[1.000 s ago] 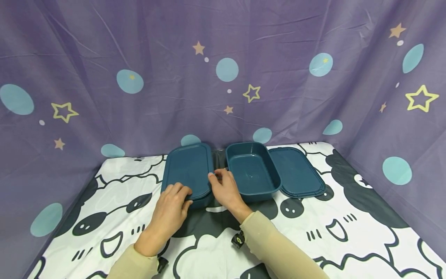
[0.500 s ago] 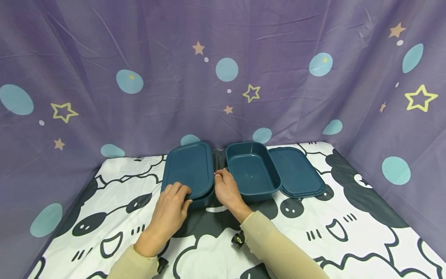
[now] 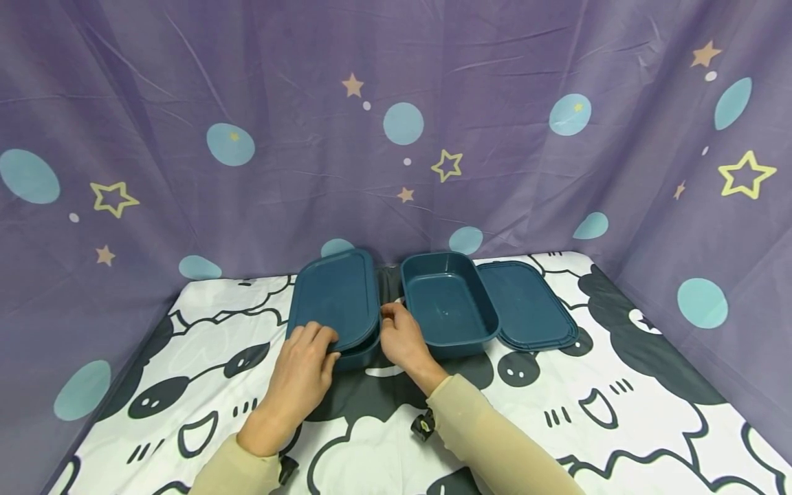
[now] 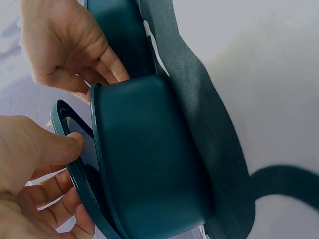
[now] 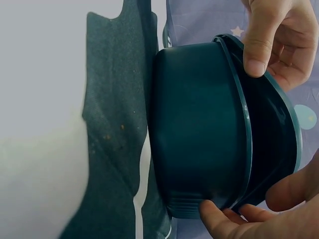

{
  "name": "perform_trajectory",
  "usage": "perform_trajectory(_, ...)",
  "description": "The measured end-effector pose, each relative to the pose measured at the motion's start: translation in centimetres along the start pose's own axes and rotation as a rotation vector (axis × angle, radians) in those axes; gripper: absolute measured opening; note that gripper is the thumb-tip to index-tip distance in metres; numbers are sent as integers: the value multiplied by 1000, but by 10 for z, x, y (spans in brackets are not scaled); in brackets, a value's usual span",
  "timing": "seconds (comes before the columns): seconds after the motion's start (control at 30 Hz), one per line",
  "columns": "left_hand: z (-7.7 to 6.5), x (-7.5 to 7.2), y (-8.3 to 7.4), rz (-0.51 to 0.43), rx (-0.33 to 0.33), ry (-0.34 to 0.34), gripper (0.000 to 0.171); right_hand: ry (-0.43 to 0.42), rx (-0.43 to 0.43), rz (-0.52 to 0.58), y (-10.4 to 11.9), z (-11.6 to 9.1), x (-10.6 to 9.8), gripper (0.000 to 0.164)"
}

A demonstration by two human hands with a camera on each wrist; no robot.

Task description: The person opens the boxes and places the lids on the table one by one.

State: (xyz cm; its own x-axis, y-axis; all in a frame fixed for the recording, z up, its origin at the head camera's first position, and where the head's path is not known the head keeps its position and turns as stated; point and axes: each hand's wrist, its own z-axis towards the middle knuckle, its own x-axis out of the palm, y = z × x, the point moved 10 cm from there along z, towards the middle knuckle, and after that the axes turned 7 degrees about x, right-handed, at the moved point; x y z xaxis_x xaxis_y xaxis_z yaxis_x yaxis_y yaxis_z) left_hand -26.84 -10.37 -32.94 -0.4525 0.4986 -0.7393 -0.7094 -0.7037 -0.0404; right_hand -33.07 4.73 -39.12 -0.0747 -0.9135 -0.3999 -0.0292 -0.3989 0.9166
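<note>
On the left, a dark teal lid [image 3: 337, 295] lies tilted on a rectangular food container [image 3: 359, 359], its near edge raised off the rim. My left hand [image 3: 302, 368] pinches that near edge, the thumb on the underside in the left wrist view, where the container's wall [image 4: 149, 159] stands just beside. At the right side, my right hand [image 3: 405, 338] has its thumb against the lid's edge and its fingers at the container's side [image 5: 199, 119], tips partly under the lid corner. The inside of this container is mostly hidden.
Right of the hands stands a second teal container [image 3: 448, 302], uncovered, with nothing seen inside. Another teal lid [image 3: 526, 306] lies flat beside it. A cartoon-print cloth [image 3: 377, 454] covers the table, and a purple curtain [image 3: 297, 137] hangs close behind.
The left container's lid has risen further at its near edge, opening a wider dark gap. My right hand's fingertips have shifted slightly right, from over the lid to its edge.
</note>
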Motion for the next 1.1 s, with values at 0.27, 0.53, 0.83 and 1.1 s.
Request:
perform_trajectory(0.27,0,-1,0,-4,-4,7,31,40,19,-8,-4,0,6,39)
perform_trajectory(0.53,1,-2,1,-6,-4,3,32,46,23,-20,-6,2,8,40)
perform_trajectory(0.83,1,-4,2,-1,-13,-4,31,38,21,-17,-5,3,8,41)
perform_trajectory(1.1,1,-5,2,-7,-18,-3,29,52,21,-15,-6,4,10,40)
